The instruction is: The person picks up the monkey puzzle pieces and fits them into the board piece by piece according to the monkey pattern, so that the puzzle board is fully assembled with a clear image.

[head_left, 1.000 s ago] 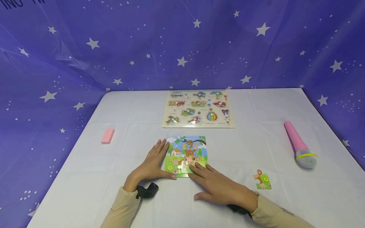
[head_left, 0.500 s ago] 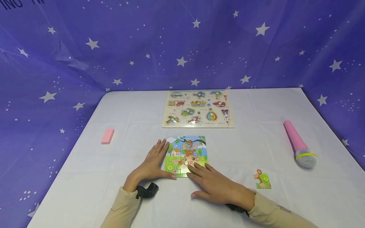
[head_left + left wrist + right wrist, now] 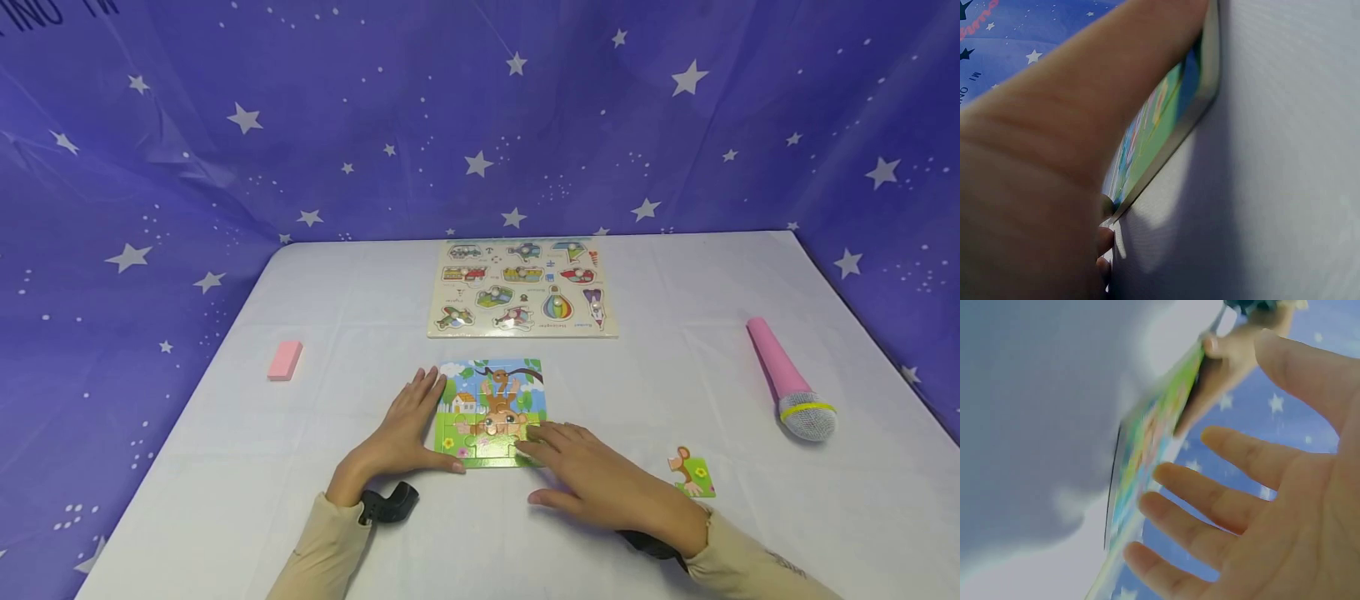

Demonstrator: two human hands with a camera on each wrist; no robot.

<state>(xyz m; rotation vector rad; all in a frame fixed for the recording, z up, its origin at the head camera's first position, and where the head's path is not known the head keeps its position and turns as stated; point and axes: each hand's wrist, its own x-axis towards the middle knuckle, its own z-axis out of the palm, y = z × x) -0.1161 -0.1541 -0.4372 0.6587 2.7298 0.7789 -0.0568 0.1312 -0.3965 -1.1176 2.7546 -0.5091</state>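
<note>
A square jigsaw puzzle (image 3: 491,400) with a monkey picture lies flat at mid-table in the head view. My left hand (image 3: 405,425) rests against its left side, fingers straight along the edge and thumb at the front edge. In the left wrist view the thumb lies along the puzzle's border. My right hand (image 3: 592,475) is over the puzzle's front right corner, hiding that part; the right wrist view shows its fingers spread, with nothing held. A loose jigsaw piece (image 3: 699,477), green with a yellow flower and brown monkey part, lies right of this hand.
Behind the puzzle lies a wooden peg board (image 3: 522,287) with vehicle pictures. A pink eraser-like block (image 3: 285,360) sits at the left. At the right lies a pink toy microphone (image 3: 787,383). A purple star-patterned curtain (image 3: 480,117) hangs around the white table.
My right hand shifts left slightly at first, then moves right and back off the puzzle's front part, uncovering more of it. My left hand stays in place.
</note>
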